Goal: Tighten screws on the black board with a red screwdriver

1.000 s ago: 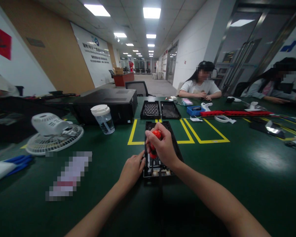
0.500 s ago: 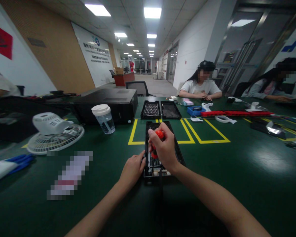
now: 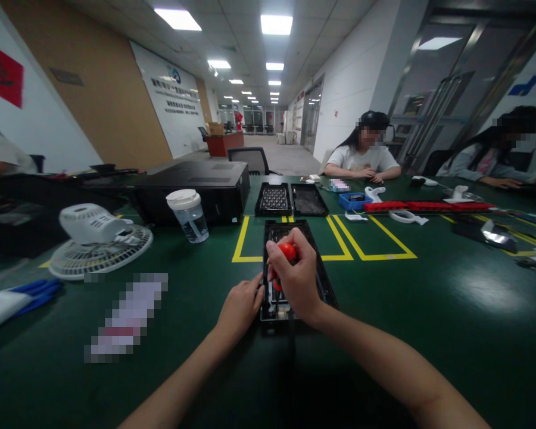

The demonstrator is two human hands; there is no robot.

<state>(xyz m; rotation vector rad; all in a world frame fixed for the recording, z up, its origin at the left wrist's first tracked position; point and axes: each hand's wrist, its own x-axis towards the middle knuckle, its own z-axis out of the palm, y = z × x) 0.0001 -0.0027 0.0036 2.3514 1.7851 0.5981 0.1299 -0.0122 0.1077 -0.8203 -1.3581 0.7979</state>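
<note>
Right hand [image 3: 298, 273] is clamped around a red-handled screwdriver [image 3: 288, 251], shaft angled down into the near end of an open-topped black casing [image 3: 273, 226]; tip contact unconfirmed. Casing lies on the green tabletop [image 3: 393, 333], long axis running away from the person. Of 2 hands, the right is nearer the shaft. Left hand [image 3: 239, 307] touches the casing's left wall; whether it grips, cannot tell.

I see the person's left forearm [image 3: 178, 369] slanting inward, the left hand [image 3: 241, 307] resting back upward, fingers forward; the right forearm [image 3: 375, 347] angles in opposite, the right hand [image 3: 300, 277] slightly farther ahead, curled fist-like, thumb uppermost.
</note>
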